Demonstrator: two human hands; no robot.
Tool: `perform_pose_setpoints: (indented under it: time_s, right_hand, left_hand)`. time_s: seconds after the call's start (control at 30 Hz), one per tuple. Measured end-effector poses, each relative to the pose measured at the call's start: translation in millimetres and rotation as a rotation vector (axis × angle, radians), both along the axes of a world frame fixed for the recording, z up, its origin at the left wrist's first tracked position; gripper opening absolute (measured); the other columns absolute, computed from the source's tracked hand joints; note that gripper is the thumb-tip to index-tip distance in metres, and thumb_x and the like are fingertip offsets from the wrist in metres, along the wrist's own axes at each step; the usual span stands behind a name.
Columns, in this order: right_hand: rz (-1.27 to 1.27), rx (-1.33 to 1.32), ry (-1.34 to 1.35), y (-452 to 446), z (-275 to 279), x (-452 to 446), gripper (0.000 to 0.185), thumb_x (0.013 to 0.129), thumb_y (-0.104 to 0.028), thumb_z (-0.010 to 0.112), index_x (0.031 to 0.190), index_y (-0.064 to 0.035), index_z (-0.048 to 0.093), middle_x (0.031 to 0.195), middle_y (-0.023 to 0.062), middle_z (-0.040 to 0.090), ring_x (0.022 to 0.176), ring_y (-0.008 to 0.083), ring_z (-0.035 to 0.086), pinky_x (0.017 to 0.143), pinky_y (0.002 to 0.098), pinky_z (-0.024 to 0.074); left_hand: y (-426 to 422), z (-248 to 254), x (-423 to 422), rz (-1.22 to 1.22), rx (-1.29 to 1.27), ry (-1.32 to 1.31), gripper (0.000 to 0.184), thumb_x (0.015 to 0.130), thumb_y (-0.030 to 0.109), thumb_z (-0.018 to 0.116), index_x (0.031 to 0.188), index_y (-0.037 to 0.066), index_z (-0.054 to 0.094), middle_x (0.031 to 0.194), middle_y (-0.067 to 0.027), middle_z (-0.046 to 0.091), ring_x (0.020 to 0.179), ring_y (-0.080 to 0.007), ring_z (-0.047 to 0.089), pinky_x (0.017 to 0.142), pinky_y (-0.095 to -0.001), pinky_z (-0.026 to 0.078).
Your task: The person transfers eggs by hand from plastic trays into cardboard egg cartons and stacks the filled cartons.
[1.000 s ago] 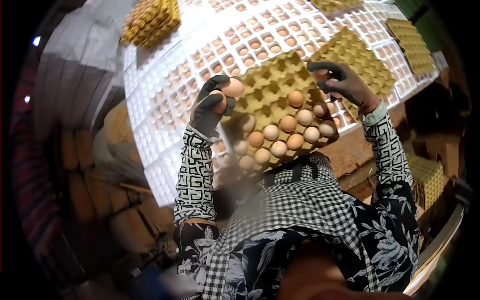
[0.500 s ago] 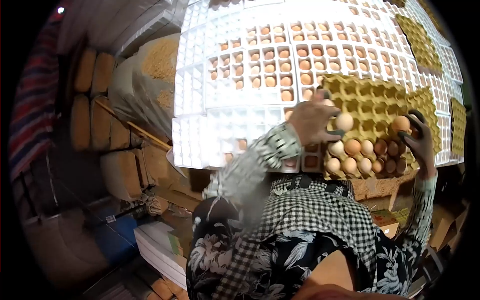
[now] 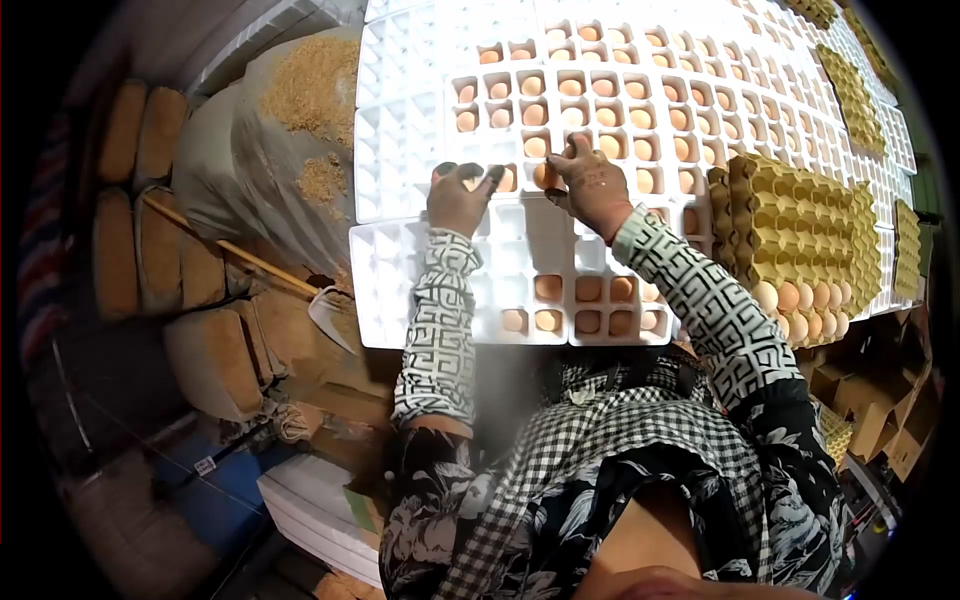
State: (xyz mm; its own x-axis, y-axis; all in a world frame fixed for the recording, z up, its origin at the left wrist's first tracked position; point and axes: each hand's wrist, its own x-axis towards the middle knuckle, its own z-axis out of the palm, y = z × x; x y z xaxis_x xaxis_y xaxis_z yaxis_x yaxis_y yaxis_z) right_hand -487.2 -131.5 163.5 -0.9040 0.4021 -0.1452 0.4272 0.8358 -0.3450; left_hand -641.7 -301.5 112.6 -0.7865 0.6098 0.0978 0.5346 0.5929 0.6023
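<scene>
The brown egg (image 3: 543, 176) at the right hand (image 3: 597, 190) sits over the white trays (image 3: 395, 150). It is probably light but brittle and smooth, so gentle fingertip pressure around its widest part should suit it better than a squeeze at the ends. The trays look stiff and light, best taken by their outer rims. The right hand's fingers are bent and parted about that egg; I cannot tell whether they grip it or merely touch it. The left hand (image 3: 457, 207) is half curled just beside another egg (image 3: 507, 180), its fingers masking whatever lies beneath. Glare washes out the far pockets, and the right forearm partly covers eggs near the front edge
</scene>
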Motion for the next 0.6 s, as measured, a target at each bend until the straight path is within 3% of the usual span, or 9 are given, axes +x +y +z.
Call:
perform_pose_setpoints:
  time_s: [0.03,0.1,0.17,0.23,0.3,0.37,0.5,0.53,0.6]
  right_hand:
    - [-0.012,0.030,-0.042,-3.8,-7.4,-7.2,0.040,0.075,-0.024,0.080,0.109,-0.0162,0.063,0.121,0.0109,0.053,0.098,0.0313,0.065,0.081,0.0397,0.0558]
    - [-0.023,-0.076,-0.008,-3.0,-16.9,-15.6,0.039,0.077,-0.023,0.079,0.113,-0.0169,0.063,0.122,0.0115,0.054,0.098,0.0317,0.065,0.081,0.0397,0.0556]
    - [-0.009,-0.143,0.286,-9.8,-15.3,-34.3,0.038,0.082,-0.022,0.075,0.117,-0.0172,0.064,0.121,0.0129,0.056,0.097,0.0321,0.066,0.081,0.0392,0.0552]
    - [0.080,-0.348,0.394,-6.2,-37.2,-65.8,0.039,0.086,-0.026,0.066,0.124,-0.0201,0.063,0.122,0.0132,0.057,0.101,0.0314,0.064,0.087,0.0413,0.0529]
    - [0.132,-0.232,0.032,-4.3,-36.7,-87.8,0.034,0.088,-0.027,0.063,0.121,-0.0185,0.065,0.121,0.0134,0.058,0.105,0.0319,0.063,0.092,0.0410,0.0498]
    - [0.110,-0.285,0.028,-1.6,-29.7,-93.7,0.034,0.090,-0.027,0.059,0.122,-0.0172,0.064,0.124,0.0133,0.057,0.106,0.0316,0.062,0.093,0.0397,0.0488]
    - [0.030,-0.547,0.252,6.1,-41.4,-90.6,0.041,0.090,-0.026,0.056,0.131,-0.0205,0.058,0.124,0.0132,0.056,0.104,0.0315,0.062,0.091,0.0402,0.0501]
    - [0.044,-0.528,0.215,1.2,-44.2,-89.9,0.042,0.090,-0.027,0.056,0.132,-0.0210,0.058,0.124,0.0130,0.056,0.103,0.0316,0.063,0.090,0.0407,0.0505]
    - [0.095,-0.317,0.188,-4.1,-48.3,-90.2,0.044,0.091,-0.028,0.055,0.135,-0.0229,0.056,0.123,0.0118,0.057,0.102,0.0308,0.064,0.085,0.0417,0.0522]
  left_hand:
    - [-2.2,-3.6,-6.1,0.030,0.171,0.012,0.022,0.082,0.021,0.076,0.098,0.006,0.071,0.088,-0.0063,0.071,0.080,-0.0197,0.065,0.074,-0.0302,0.053]
    - [1.8,1.2,-11.3,0.227,0.520,-0.653,0.024,0.087,0.009,0.073,0.110,0.004,0.067,0.083,-0.0009,0.065,0.061,-0.0052,0.057,0.051,-0.0197,0.047]
    - [7.7,-0.3,-20.0,0.181,0.626,-0.824,0.026,0.088,0.010,0.073,0.113,0.004,0.066,0.084,-0.0007,0.065,0.062,-0.0062,0.058,0.053,-0.0203,0.048]
    - [14.1,-52.5,-40.5,0.023,0.625,-0.705,0.034,0.088,0.009,0.072,0.120,0.004,0.063,0.092,-0.0028,0.064,0.066,-0.0084,0.059,0.054,-0.0227,0.050]
    - [18.0,-62.2,-49.0,0.025,0.533,-0.794,0.039,0.088,0.007,0.071,0.125,0.003,0.060,0.096,-0.0050,0.063,0.069,-0.0113,0.061,0.055,-0.0249,0.051]
    - [12.6,-22.6,-40.4,0.080,0.761,-1.009,0.041,0.088,0.009,0.072,0.127,0.004,0.060,0.099,-0.0049,0.065,0.074,-0.0132,0.062,0.057,-0.0266,0.052]
    - [14.4,-19.9,-31.5,0.315,1.089,-0.659,0.032,0.095,0.011,0.065,0.124,-0.002,0.060,0.096,-0.0072,0.066,0.079,-0.0139,0.063,0.070,-0.0279,0.052]
    - [21.3,-32.9,-29.3,0.358,1.020,-0.503,0.027,0.097,0.012,0.062,0.120,-0.003,0.061,0.097,-0.0054,0.066,0.085,-0.0123,0.062,0.078,-0.0261,0.051]
    - [18.2,-57.0,-31.8,0.206,0.631,-0.086,0.028,0.091,0.005,0.060,0.119,0.002,0.063,0.111,-0.0104,0.066,0.105,-0.0243,0.061,0.094,-0.0355,0.047]
